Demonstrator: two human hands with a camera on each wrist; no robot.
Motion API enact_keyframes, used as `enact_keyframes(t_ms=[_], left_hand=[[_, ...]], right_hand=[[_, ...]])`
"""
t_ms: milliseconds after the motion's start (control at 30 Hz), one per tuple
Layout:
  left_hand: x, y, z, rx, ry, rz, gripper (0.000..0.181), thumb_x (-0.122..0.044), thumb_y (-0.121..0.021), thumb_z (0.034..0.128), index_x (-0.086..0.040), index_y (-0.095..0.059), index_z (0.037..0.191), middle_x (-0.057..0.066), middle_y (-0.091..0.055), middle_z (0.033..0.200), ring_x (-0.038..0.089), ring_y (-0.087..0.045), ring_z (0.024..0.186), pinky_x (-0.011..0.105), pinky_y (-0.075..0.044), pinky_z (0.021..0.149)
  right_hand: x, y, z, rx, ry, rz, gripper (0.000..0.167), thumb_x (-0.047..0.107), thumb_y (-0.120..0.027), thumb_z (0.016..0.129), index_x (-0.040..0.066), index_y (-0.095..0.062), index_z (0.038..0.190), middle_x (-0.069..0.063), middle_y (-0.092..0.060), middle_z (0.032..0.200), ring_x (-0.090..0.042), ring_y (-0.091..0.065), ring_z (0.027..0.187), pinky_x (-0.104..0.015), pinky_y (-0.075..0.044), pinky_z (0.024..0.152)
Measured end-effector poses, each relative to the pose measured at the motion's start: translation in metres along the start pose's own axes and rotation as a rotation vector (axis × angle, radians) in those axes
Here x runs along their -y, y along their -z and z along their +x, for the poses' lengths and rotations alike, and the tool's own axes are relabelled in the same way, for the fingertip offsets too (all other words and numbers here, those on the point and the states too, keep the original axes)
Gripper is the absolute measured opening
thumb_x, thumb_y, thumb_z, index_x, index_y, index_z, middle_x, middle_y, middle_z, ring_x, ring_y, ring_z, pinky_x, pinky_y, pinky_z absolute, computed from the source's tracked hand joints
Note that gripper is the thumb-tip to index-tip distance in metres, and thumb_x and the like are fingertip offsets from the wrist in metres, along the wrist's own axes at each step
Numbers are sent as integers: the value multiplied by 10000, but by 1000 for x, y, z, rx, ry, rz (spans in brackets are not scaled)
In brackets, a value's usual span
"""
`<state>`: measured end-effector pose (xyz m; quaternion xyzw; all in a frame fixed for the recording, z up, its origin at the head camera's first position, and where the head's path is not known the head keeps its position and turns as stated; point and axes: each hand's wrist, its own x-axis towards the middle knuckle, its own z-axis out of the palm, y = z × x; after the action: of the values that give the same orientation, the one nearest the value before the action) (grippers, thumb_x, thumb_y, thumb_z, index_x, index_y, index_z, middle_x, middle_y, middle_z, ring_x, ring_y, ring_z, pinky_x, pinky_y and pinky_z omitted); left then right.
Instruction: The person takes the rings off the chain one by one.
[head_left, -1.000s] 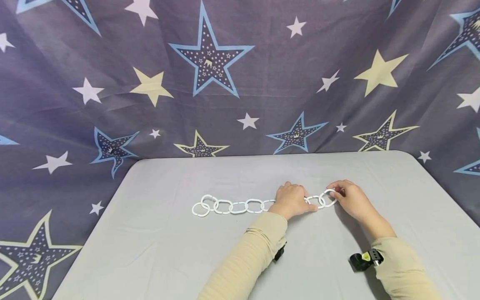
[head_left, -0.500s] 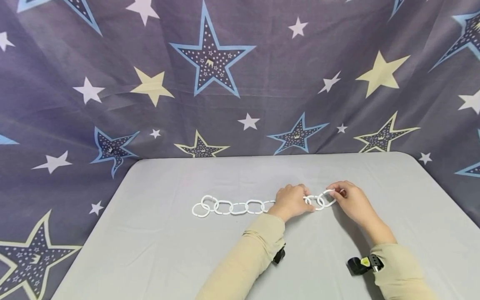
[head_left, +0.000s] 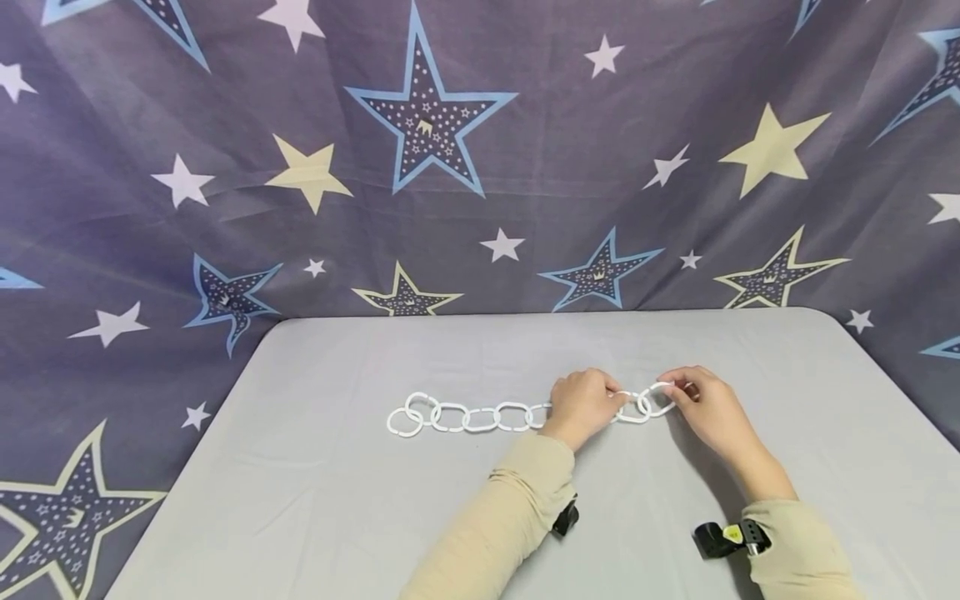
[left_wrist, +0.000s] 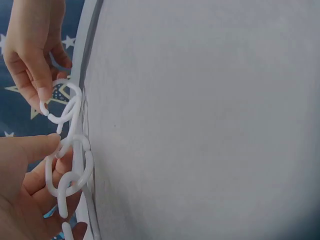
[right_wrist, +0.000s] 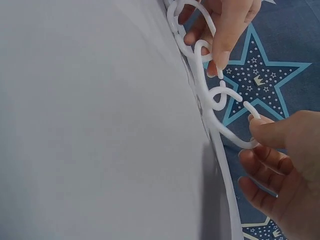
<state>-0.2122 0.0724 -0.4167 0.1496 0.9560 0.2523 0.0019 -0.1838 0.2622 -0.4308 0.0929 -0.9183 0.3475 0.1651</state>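
A chain of white plastic links stretches from side to side over the grey table. My left hand covers part of it and pinches a link between thumb and fingers. At the chain's right end, my right hand pinches the end link between thumb and index finger, close to the small gap in that link. The end link is looped through its neighbour, and both are lifted off the tabletop. Several links to the left of my left hand lie on the cloth, the last ones bunched together.
Grey cloth covers the table, whose far edge meets a purple star-patterned curtain. Black wrist cameras sit at both cuffs; the right one is close to the tabletop.
My left thumb and fingers have shifted slightly up onto the link near the right end. The right hand keeps its pinch on the end link. The chain's left part stays put.
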Motion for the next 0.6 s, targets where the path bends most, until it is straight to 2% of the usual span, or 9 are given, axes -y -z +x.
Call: enact_keyframes(t_ms=[233, 467, 600], left_hand=[[-1, -2, 1, -5, 45, -95, 71, -331, -743, 864, -319, -804, 900, -212, -695, 777, 27, -627, 742, 250, -419, 681], [-1, -3, 0, 19, 68, -228, 42, -335, -765, 844, -309, -793, 826, -244, -645, 686, -13, -559, 658, 240, -411, 678], [-2, -3, -2, 7, 74, -271, 35, -324, -779, 833, -291, -786, 825, -233, -642, 679, -23, -544, 633, 236, -402, 665]], right_hand=[[2, 2, 2, -8, -8, -4, 89, 19, -709, 894, -23, -719, 972, -153, -675, 897, -228, -600, 755, -259, -463, 632], [4, 2, 5, 10, -22, 14, 65, 20, -715, 891, -4, -718, 951, -125, -682, 890, -231, -606, 750, -261, -460, 620], [6, 1, 7, 20, -18, 30, 50, 45, -720, 894, 23, -721, 938, -95, -707, 867, -201, -607, 726, -267, -465, 626]])
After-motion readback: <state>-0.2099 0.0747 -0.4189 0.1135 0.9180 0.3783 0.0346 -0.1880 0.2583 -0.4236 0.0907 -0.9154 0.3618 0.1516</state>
